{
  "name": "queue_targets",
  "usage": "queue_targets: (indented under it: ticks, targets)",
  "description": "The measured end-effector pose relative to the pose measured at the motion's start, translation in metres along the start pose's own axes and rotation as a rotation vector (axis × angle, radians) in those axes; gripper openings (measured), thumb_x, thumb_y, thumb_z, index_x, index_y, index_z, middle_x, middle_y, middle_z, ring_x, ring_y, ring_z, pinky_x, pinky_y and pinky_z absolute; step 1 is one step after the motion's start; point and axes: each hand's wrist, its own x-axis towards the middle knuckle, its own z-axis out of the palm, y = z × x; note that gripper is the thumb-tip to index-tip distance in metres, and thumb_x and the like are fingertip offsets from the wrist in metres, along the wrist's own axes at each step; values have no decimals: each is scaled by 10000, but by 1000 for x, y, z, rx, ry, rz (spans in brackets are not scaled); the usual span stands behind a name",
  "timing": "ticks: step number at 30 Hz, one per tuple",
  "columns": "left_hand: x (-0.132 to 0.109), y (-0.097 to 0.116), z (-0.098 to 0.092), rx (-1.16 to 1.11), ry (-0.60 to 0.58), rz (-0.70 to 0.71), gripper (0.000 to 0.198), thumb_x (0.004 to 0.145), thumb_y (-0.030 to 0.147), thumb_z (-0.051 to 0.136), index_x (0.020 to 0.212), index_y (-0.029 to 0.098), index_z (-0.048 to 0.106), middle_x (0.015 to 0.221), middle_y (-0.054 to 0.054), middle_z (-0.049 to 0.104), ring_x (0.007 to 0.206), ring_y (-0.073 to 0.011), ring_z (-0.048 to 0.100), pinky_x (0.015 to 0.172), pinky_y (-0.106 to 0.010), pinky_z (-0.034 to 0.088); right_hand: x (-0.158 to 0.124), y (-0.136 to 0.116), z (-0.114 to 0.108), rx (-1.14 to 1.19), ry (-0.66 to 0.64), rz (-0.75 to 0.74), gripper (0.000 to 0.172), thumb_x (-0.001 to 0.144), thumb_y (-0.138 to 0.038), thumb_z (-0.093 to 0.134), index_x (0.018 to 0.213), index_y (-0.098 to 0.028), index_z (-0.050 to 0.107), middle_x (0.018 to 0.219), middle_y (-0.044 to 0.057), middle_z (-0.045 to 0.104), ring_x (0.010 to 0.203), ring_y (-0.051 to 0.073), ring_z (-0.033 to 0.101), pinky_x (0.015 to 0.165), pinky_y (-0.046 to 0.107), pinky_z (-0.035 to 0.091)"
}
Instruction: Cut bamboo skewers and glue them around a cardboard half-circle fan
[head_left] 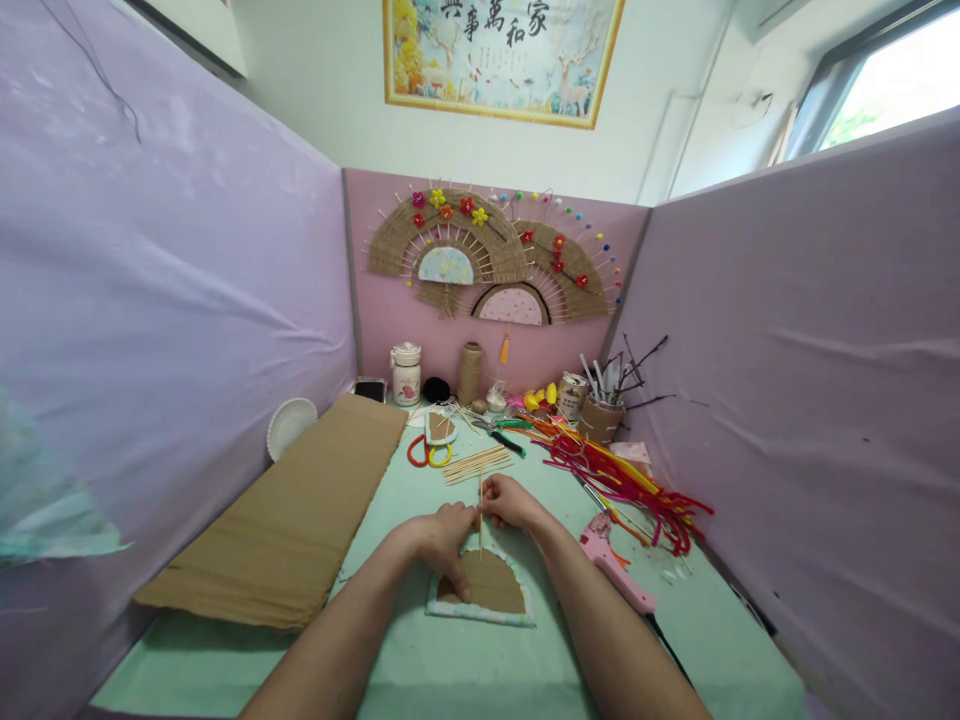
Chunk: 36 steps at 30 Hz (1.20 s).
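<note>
A half-circle of brown cardboard (495, 585) with a pale floral fabric border lies on the green cloth in front of me, its straight side towards me. My left hand (444, 545) holds it down, the thumb laid across its left part and the fingers over its curved edge, close to the stick. Between thumb and fingertips my right hand (510, 502) pinches a thin wooden stick (481, 540). The stick points away from me, its near end over the top middle of the cardboard. Just beyond my hands lies a row of similar sticks (476, 464).
A large cardboard sheet (292, 510) fills the left side. At right lie a pink glue gun (615, 565) and a heap of pipe cleaners (622, 470). Scissors (429, 453), pliers (506, 438), a twine spool (469, 373) and a white jar (406, 375) are farther back. Decorated fans (450, 220) hang behind.
</note>
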Motion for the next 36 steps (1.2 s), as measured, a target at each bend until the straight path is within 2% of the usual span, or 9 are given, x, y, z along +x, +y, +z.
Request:
queue_targets:
  ticks: [36]
  targets:
    - [0, -2, 1, -11, 4, 2, 929, 404, 359, 898, 1217, 221, 471, 1254, -96, 501, 1181, -308, 479, 993, -420, 440, 0, 0, 0, 4, -5, -14, 233, 738, -8, 612, 764, -186, 464, 460, -126, 490, 337, 39, 430, 379, 160, 306]
